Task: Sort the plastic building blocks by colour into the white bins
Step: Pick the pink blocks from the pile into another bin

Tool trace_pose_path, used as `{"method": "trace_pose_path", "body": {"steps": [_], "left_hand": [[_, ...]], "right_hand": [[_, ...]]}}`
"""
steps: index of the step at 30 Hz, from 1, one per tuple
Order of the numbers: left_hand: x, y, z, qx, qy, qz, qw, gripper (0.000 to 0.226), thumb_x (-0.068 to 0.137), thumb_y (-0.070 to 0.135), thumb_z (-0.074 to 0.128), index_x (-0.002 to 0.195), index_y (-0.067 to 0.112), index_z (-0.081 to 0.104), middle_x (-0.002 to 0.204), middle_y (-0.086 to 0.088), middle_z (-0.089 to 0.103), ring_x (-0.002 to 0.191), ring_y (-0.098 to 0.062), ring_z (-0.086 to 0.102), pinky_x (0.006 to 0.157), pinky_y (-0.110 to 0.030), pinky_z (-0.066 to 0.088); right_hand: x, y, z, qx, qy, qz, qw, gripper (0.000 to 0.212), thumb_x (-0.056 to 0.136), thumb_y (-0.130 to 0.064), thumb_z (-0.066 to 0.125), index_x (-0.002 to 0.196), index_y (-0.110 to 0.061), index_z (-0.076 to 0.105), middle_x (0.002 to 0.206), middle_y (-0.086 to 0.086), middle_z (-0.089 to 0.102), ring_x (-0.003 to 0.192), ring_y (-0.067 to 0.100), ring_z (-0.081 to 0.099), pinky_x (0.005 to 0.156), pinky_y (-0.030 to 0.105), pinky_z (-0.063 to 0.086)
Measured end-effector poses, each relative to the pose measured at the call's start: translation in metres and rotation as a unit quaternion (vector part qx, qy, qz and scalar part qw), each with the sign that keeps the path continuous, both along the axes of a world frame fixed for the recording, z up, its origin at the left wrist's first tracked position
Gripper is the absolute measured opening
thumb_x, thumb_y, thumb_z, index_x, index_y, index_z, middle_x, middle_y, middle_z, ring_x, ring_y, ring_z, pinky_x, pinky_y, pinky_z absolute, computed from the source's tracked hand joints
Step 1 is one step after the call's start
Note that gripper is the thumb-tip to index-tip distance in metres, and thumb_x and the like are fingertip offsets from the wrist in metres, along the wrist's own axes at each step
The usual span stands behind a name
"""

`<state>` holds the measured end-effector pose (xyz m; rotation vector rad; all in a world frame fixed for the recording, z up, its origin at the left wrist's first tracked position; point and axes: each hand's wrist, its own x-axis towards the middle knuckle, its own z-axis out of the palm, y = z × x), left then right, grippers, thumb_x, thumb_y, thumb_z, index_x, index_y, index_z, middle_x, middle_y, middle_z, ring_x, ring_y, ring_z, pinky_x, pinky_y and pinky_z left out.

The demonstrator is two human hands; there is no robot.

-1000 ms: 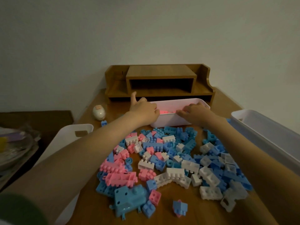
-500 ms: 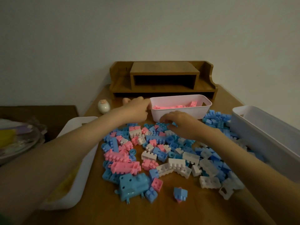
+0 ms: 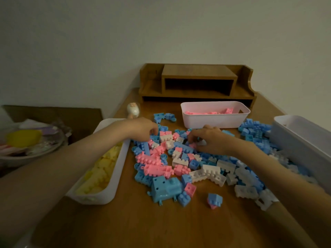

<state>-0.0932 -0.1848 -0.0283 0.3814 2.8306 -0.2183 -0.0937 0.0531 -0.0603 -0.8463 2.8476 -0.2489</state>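
Both hands are back from the pink-filled bin and down in the block pile. The left hand and right hand curl their fingers onto pieces; I cannot tell if either grips. Yellow-filled bin crowds the left forearm, another bin the right; bare table lies nearside

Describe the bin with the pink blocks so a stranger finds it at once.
Start at the wooden desk shelf at the back. Just in front of it stands a white bin. Unlike the yellow-filled bin at left, it lies crosswise and holds pink blocks.
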Motion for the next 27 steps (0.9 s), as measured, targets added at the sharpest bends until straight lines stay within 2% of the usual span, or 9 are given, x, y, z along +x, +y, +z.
{"method": "trace_pose_path", "body": {"steps": [2, 5, 9, 13, 15, 17, 20, 23, 27], "left_hand": [[0.001, -0.002, -0.002, 0.013, 0.016, 0.011, 1.000, 0.042, 0.092, 0.010, 0.046, 0.130, 0.027, 0.050, 0.133, 0.006, 0.052, 0.123, -0.015, 0.046, 0.093, -0.028, 0.033], [-0.001, -0.005, -0.003, 0.065, 0.016, 0.022, 0.998, 0.046, 0.088, -0.001, 0.046, 0.129, 0.020, 0.050, 0.129, 0.000, 0.056, 0.118, -0.017, 0.051, 0.094, -0.031, 0.044], [-0.003, -0.010, -0.003, 0.123, -0.013, 0.018, 0.992, 0.045, 0.087, -0.002, 0.055, 0.129, 0.014, 0.050, 0.125, -0.004, 0.059, 0.109, -0.017, 0.056, 0.082, -0.022, 0.046], [-0.005, -0.014, -0.008, 0.056, 0.034, 0.038, 0.997, 0.040, 0.085, 0.023, 0.067, 0.121, 0.015, 0.051, 0.120, -0.004, 0.058, 0.108, -0.021, 0.055, 0.088, -0.034, 0.044], [-0.005, -0.017, -0.007, 0.004, 0.054, 0.070, 0.996, 0.038, 0.084, 0.040, 0.065, 0.112, 0.016, 0.055, 0.115, -0.004, 0.060, 0.106, -0.022, 0.052, 0.084, -0.035, 0.035], [-0.005, -0.018, -0.005, -0.040, 0.035, 0.096, 0.994, 0.039, 0.086, 0.052, 0.058, 0.109, 0.020, 0.060, 0.113, -0.001, 0.058, 0.112, -0.023, 0.046, 0.087, -0.037, 0.029], [-0.005, -0.021, -0.005, -0.042, 0.017, 0.093, 0.995, 0.028, 0.087, 0.054, 0.055, 0.102, 0.032, 0.063, 0.113, 0.004, 0.056, 0.119, -0.022, 0.040, 0.098, -0.041, 0.024], [-0.004, -0.024, -0.006, -0.019, 0.012, 0.071, 0.997, 0.023, 0.086, 0.054, 0.057, 0.099, 0.037, 0.064, 0.110, 0.009, 0.058, 0.115, -0.017, 0.043, 0.096, -0.039, 0.025], [-0.002, -0.022, -0.006, -0.023, 0.030, 0.053, 0.998, 0.021, 0.086, 0.050, 0.058, 0.101, 0.037, 0.065, 0.107, 0.012, 0.055, 0.115, -0.016, 0.040, 0.098, -0.044, 0.020]], "right_hand": [[0.001, -0.001, 0.001, 0.003, -0.006, 0.001, 1.000, 0.012, 0.092, -0.029, 0.051, 0.101, -0.035, 0.049, 0.109, -0.006, 0.056, 0.102, 0.012, 0.039, 0.081, 0.031, 0.027], [0.002, -0.003, 0.003, 0.011, -0.015, 0.005, 1.000, 0.013, 0.092, -0.030, 0.051, 0.104, -0.032, 0.050, 0.108, -0.006, 0.055, 0.102, 0.012, 0.040, 0.084, 0.030, 0.028], [0.006, -0.007, 0.001, -0.058, -0.085, 0.019, 0.995, 0.030, 0.094, -0.016, 0.048, 0.120, -0.031, 0.052, 0.121, -0.013, 0.051, 0.109, 0.008, 0.046, 0.094, 0.026, 0.034], [0.008, -0.012, -0.002, -0.128, -0.145, 0.000, 0.981, 0.038, 0.092, -0.012, 0.046, 0.123, -0.033, 0.052, 0.125, -0.009, 0.052, 0.109, 0.011, 0.050, 0.086, 0.022, 0.037], [0.006, -0.013, -0.002, -0.146, -0.174, -0.005, 0.974, 0.034, 0.093, -0.015, 0.047, 0.121, -0.034, 0.053, 0.123, -0.007, 0.053, 0.109, 0.012, 0.051, 0.087, 0.024, 0.039], [0.004, -0.014, -0.003, -0.167, -0.196, -0.015, 0.966, 0.031, 0.093, -0.018, 0.049, 0.119, -0.034, 0.054, 0.121, -0.006, 0.054, 0.109, 0.011, 0.051, 0.089, 0.025, 0.039], [0.003, -0.015, -0.006, -0.161, -0.174, -0.024, 0.971, 0.030, 0.094, -0.015, 0.048, 0.118, -0.033, 0.054, 0.116, -0.010, 0.054, 0.110, 0.010, 0.051, 0.090, 0.024, 0.036], [0.002, -0.015, -0.007, -0.103, -0.108, 0.008, 0.989, 0.027, 0.095, -0.013, 0.048, 0.117, -0.030, 0.050, 0.115, -0.011, 0.054, 0.108, 0.009, 0.053, 0.088, 0.021, 0.038], [0.001, -0.012, 0.000, -0.082, -0.115, 0.017, 0.990, 0.025, 0.095, -0.020, 0.052, 0.118, -0.028, 0.048, 0.115, -0.008, 0.056, 0.104, 0.009, 0.054, 0.086, 0.021, 0.041]]}}
